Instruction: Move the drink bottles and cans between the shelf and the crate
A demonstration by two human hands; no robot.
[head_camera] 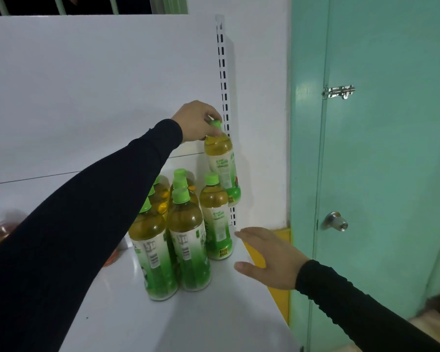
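Observation:
My left hand (195,121) grips the green cap and neck of a green tea bottle (223,163). That bottle hangs tilted in the air above the back right corner of the white shelf (168,316). Several more green-capped tea bottles (188,240) stand upright in a tight cluster on the shelf below it. My right hand (267,260) hovers over the shelf's right edge with fingers spread and holds nothing. No crate is in view.
A slotted white upright (223,80) runs up the back panel right behind the lifted bottle. A teal door (381,161) with a bolt and knob stands to the right. Blurred orange-brown bottles (0,229) sit at the far left of the shelf.

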